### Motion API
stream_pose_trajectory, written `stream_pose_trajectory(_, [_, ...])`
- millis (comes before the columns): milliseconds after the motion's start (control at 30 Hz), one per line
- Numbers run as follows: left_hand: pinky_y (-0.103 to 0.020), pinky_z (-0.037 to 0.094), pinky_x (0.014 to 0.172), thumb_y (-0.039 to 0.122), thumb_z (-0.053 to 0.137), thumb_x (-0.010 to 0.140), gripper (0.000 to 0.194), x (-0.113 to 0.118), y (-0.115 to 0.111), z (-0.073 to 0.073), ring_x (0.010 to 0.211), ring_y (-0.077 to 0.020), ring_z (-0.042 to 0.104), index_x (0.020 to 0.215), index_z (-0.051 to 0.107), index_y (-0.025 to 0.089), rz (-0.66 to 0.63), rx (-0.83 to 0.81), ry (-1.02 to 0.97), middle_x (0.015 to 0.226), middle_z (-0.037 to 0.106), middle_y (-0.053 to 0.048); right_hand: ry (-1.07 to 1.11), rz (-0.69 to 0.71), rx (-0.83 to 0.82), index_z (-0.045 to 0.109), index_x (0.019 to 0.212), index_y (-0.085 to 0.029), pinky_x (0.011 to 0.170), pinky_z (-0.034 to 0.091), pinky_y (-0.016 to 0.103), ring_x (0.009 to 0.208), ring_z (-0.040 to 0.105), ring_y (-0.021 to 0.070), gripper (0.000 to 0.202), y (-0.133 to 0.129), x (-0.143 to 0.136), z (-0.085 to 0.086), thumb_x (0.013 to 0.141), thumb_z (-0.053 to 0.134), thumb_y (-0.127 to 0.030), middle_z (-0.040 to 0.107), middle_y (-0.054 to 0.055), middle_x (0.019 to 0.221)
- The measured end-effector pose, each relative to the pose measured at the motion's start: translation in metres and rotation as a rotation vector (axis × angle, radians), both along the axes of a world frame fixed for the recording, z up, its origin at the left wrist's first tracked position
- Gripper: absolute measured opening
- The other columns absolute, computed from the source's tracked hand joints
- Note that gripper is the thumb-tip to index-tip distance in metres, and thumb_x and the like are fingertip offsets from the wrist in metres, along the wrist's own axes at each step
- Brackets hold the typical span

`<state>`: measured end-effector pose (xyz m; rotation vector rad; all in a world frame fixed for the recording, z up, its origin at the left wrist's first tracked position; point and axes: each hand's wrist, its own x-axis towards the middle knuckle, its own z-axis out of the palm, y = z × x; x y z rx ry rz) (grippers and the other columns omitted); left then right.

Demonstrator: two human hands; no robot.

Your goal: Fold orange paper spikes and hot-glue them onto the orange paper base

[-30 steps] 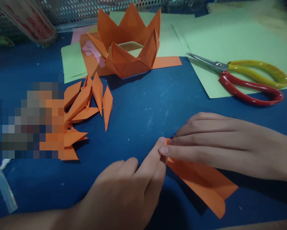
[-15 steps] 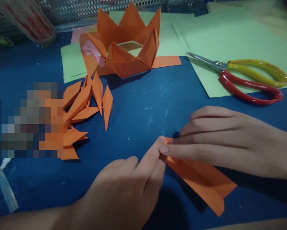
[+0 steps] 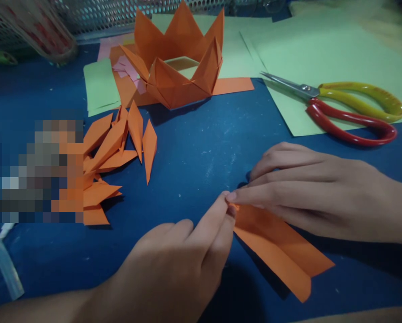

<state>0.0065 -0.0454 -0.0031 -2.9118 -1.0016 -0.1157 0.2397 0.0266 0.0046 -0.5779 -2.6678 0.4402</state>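
The long orange paper piece with a lengthwise crease [image 3: 274, 240] lay slantwise in the near right part of the head camera's view, on the dark blue tabletop [image 3: 201, 152], its narrow end at the fingertips and its wider end, with a notch between two flaps, pointing near and right. The bare left hand [image 3: 183, 255] came in from the near left; its forefinger and thumb were closed on the narrow end, pinching it, while its other fingers were curled in. The bare right hand [image 3: 318, 197] reached in from the right, partly over the far edge of the paper, its thumb tip touching the left forefinger's tip at that same end. Its other fingers lay close together and slightly bent; I could not tell whether they gripped the paper too. To the left was a heap of slim, diamond-shaped folded orange paper pieces [image 3: 115, 139], partly hidden by a blurred patch. At the far middle stood a ring of folded orange paper with pointed tips [image 3: 180, 93], beside small pale green paper rectangles [image 3: 101, 87] and pink paper scraps [image 3: 127, 67] on its left. At the far right, metal scissors with one red and one yellow handle [image 3: 313, 93] lay partly on a large pale green paper sheet [image 3: 335, 49]. A clear container with red contents [image 3: 48, 38] stood far left, and a translucent strip [image 3: 6, 264] lay near left.
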Motion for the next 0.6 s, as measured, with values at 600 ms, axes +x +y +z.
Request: stream_pose_trajectory(600, [-0.029,0.046,0.050,0.013,0.038,0.087,0.046,0.001,-0.002,0.000,0.064,-0.0136,0.063,0.130,0.055,0.013,0.004,0.044,0.003,0.135,0.056,-0.008,0.039,-0.458,-0.282,0.065,0.103,-0.026,0.065,0.058,0.026,0.075,0.067,0.0152,0.021,-0.021,-0.018,0.003,0.086,0.054,-0.028,0.071,0.001,0.089])
